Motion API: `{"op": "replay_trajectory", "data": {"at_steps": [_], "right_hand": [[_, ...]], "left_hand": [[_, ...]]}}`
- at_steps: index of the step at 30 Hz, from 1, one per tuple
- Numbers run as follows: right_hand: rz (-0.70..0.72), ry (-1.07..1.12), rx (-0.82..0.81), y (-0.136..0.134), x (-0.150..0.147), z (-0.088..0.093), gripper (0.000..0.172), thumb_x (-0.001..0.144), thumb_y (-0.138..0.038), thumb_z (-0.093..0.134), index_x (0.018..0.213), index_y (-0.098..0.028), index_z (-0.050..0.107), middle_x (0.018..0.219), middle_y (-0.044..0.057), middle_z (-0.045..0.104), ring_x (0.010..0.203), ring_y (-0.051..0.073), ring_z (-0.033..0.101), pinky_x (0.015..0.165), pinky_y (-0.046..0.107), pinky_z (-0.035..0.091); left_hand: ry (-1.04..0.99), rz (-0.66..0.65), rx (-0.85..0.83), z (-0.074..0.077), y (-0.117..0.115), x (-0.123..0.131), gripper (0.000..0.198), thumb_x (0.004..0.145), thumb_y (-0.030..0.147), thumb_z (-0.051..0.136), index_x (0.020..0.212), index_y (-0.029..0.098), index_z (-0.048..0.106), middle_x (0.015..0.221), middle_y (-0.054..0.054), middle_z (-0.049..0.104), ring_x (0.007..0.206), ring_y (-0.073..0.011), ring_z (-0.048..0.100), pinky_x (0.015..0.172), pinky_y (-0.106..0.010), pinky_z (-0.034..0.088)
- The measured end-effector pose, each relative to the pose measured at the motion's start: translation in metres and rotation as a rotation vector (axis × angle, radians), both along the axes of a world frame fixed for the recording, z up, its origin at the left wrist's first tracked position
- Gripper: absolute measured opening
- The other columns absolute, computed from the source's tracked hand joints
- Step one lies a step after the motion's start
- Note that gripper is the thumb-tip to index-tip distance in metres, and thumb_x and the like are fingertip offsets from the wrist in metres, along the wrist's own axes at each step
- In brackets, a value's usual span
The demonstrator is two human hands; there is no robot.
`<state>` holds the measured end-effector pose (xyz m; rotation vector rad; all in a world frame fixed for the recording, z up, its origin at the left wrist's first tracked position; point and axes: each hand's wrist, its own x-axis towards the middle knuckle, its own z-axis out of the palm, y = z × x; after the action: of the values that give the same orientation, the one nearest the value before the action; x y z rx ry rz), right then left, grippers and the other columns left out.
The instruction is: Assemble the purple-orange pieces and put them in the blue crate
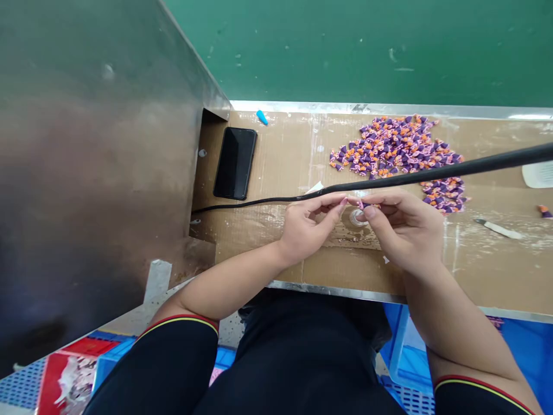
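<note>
Both hands meet over the near part of a worktop covered in brown cardboard (280, 144). The right hand (410, 233) pinches a small purple, pink and orange piece (365, 205) between thumb and forefinger, its other fingers curled behind. The left hand (305, 227) comes in from the other side, thumb and forefinger drawn together, the forefinger reaching towards that piece; whether it grips or merely touches it, I cannot tell, as the fingertips hide the spot. Just below the piece, partly covered by the right thumb, is a small round clear container (358, 218). A black, rubbery-looking cable (410, 174) crosses just beyond the hands, passing in front of the near part of a spread-out heap of similar purple, orange and pink pieces (397, 144). A thin, pale, blade-like tool with a dark tip (499, 229) lies to the right of the right hand, and one stray dark purple and orange piece (545, 211) lies farther right. Beyond the left hand, a black rectangular smartphone (235, 163) rests near a large grey metal panel (95, 144), with a small bright-blue tapered cap (261, 117) near its top corner.
</note>
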<state>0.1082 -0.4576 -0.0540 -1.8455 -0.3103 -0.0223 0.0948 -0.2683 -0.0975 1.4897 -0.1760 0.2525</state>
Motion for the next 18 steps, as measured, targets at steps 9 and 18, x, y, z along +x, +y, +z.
{"op": "replay_trajectory", "data": {"at_steps": [9, 18], "right_hand": [[-0.012, 0.061, 0.181, 0.009, -0.006, 0.003, 0.015, 0.104, -0.046, 0.082, 0.106, -0.031, 0.083, 0.091, 0.002, 0.085, 0.074, 0.019, 0.082, 0.069, 0.033, 0.074], [-0.078, -0.201, 0.034, 0.009, -0.01, -0.006, 0.018, 0.101, -0.026, 0.082, 0.117, -0.035, 0.086, 0.11, 0.004, 0.089, 0.099, 0.026, 0.087, 0.09, 0.044, 0.074]], "left_hand": [[0.019, -0.005, -0.093, 0.0, 0.006, 0.004, 0.015, 0.102, 0.036, 0.085, 0.116, 0.032, 0.09, 0.108, -0.003, 0.088, 0.099, -0.0174, 0.084, 0.094, -0.034, 0.072], [0.408, -0.144, -0.429, 0.009, 0.002, -0.006, 0.038, 0.086, 0.06, 0.097, 0.103, 0.026, 0.09, 0.109, -0.006, 0.087, 0.095, -0.0165, 0.082, 0.09, -0.031, 0.069]]}}
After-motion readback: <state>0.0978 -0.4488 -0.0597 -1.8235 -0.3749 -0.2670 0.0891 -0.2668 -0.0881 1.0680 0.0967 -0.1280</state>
